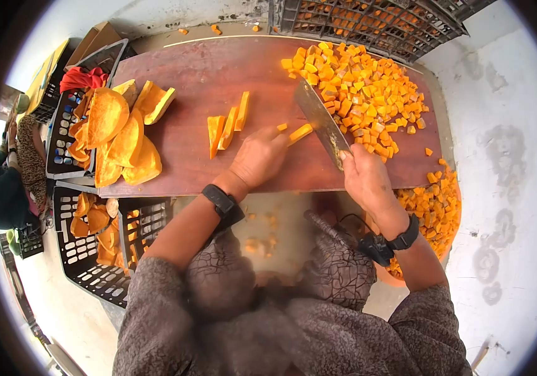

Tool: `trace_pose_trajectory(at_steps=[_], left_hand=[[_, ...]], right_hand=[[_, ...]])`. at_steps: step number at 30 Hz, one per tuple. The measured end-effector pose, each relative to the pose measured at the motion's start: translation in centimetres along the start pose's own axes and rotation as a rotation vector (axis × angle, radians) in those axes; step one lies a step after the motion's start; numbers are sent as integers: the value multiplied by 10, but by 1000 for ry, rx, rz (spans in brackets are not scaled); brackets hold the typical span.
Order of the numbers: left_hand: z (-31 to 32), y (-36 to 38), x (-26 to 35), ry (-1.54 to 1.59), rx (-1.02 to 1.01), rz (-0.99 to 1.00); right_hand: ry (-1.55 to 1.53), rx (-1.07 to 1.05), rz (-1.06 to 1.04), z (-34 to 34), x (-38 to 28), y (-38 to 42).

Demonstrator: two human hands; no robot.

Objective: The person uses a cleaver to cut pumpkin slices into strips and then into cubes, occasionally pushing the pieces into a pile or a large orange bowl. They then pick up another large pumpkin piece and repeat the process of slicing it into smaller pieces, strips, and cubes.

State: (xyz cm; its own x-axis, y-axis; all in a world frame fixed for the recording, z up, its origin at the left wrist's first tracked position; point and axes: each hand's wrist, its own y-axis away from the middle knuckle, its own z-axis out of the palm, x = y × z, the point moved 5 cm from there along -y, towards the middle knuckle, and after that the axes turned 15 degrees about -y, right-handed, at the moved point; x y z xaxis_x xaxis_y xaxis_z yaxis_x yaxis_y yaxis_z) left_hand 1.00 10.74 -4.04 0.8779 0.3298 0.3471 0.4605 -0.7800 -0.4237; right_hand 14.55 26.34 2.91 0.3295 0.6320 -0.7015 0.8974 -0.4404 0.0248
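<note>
Orange squash strip is lying mid-surface on the wooden board | left hand fingers are pinning it down | right hand fingers are gripping the cleaver, blade beside the diced pile | risk: blade is working close to the fingertips, a slip could cut | no readable writing.

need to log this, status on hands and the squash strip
Right hand gripping cleaver, blade on board. Left hand pinning squash strip. Cube pile just beyond the blade.
</note>
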Motion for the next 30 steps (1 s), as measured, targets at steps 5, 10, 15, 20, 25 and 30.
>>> trace_pose_trajectory(at_steps=[5, 10, 15, 20, 25, 30], left_hand=[[5, 3, 3, 47, -13, 36], [8, 4, 0, 96, -2, 30], [14, 5, -5, 123, -38, 15], [14, 6, -4, 115, -8, 23], [14, 1, -2, 50, -3, -55], [24, -8, 4, 38, -12, -26]], right_hand=[[36, -30, -68, 1, 0, 7], [145, -49, -69, 5, -2, 6], [120, -84, -161, 24, -4, -5], [230, -46, -74, 46, 7, -40], [184, 53, -98, 29, 1, -39], [134, -32, -11, 2, -6, -6]])
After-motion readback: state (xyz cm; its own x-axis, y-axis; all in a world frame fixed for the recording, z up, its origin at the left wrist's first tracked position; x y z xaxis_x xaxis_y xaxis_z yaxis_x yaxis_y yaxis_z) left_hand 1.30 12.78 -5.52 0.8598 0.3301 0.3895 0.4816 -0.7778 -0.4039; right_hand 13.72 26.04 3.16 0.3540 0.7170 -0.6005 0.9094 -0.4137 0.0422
